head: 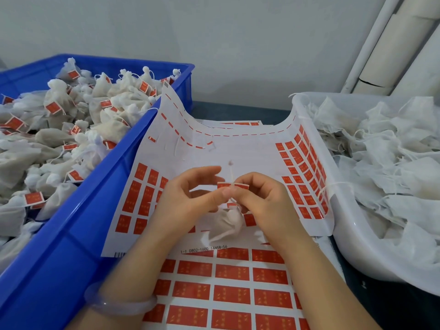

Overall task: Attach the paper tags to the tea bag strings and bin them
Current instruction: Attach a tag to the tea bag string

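Being pinched between both hands, a red paper tag is held flat just above the middle of a curled sticker sheet. The left hand is kept half closed, its thumb pressed to the tag's left half while the fingers are arched above it. The right hand is curled more tightly, with its fingertips closed on the tag's right half. A thin white string is seen rising from the tag's middle, between the two hands. The tea bag is laid on the sheet directly below the hands and is partly hidden by them; whether the string runs down to it cannot be told.

The curled sheet is propped up at both sides, its left edge leaned against a blue bin and its right edge against a white tub. Most of its middle is stripped bare, and rows of red tags are left along both flanks. The blue bin is heaped with tagged tea bags. The white tub is filled with untagged bags. A second sheet, fully covered in red tags, is laid flat nearer the person. A pale bracelet is worn on the left wrist. A strip of dark desk is visible beyond the sheets.
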`<action>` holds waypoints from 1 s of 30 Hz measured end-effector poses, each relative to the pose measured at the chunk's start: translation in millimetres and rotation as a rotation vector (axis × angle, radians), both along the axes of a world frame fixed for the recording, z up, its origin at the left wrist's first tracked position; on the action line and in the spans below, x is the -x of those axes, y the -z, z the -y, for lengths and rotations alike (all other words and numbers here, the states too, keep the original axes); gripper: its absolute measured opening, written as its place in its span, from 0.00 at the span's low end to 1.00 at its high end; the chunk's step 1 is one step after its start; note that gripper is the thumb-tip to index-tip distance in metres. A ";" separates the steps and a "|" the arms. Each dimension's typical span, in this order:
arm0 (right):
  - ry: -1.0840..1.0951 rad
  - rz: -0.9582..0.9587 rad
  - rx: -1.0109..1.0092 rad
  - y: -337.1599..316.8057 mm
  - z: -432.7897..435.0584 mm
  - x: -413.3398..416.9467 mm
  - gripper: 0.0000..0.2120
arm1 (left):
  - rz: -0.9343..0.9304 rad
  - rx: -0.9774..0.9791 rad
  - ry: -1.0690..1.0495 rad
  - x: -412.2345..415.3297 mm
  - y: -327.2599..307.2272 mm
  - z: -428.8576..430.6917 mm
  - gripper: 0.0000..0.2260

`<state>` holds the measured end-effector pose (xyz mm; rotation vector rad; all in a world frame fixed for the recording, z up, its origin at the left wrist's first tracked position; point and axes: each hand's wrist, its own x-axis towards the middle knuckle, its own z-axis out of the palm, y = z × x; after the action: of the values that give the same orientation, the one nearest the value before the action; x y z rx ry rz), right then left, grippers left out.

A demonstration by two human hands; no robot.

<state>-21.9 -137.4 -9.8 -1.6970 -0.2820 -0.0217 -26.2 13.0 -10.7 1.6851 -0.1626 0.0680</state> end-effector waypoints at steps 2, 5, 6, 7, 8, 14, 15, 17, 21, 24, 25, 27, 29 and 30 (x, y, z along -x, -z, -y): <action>0.003 0.022 0.002 0.4 0.3 0.4 0.04 | -0.016 0.041 0.038 0.9 -1.0 -0.2 0.16; -0.010 0.036 -0.020 -0.2 1.2 1.2 0.06 | -0.021 0.080 0.083 1.2 -1.4 -1.1 0.09; -0.013 0.038 -0.027 -0.4 1.2 1.4 0.06 | -0.026 0.092 0.089 0.8 -1.2 -1.4 0.08; -0.013 0.038 -0.033 -0.4 1.1 1.4 0.07 | -0.030 0.106 0.091 0.4 -1.1 -1.6 0.07; -0.010 0.036 -0.040 -0.4 0.7 1.5 0.08 | -0.036 0.121 0.088 0.2 -1.0 -1.9 0.06; 0.013 0.076 -0.039 -0.3 -1.3 3.0 0.08 | -0.136 0.210 0.167 1.1 -0.4 -2.6 0.06; 0.007 0.082 -0.044 -0.7 -1.3 3.2 0.08 | -0.154 0.224 0.183 1.4 -0.7 -2.6 0.07; -0.018 0.083 -0.056 -1.9 -0.5 3.7 0.09 | -0.178 0.243 0.209 2.1 -1.7 -2.4 0.07; -0.067 0.074 -0.068 -2.6 0.6 3.8 0.11 | -0.191 0.246 0.222 3.1 -3.3 -1.1 0.07; -0.071 0.080 -0.081 -2.5 0.2 3.6 0.10 | -0.187 0.240 0.200 3.0 -3.4 -0.8 0.07; -0.071 0.077 -0.093 -2.6 0.1 3.7 0.08 | -0.180 0.238 0.195 2.9 -3.5 -0.8 0.07; -0.076 0.070 -0.110 -2.4 0.3 4.2 0.06 | -0.166 0.244 0.192 3.0 -3.6 -1.0 0.09; -0.083 0.063 -0.118 -2.6 0.4 4.5 0.09 | -0.156 0.249 0.193 3.1 -3.8 -1.3 0.09; -0.082 0.061 -0.124 -2.6 0.6 4.5 0.10 | -0.159 0.251 0.194 3.0 -3.7 -1.4 0.09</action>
<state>-26.3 -138.0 -7.2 -1.5627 -0.3884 -0.0298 -29.2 14.4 -7.0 1.4106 -0.1891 -0.1838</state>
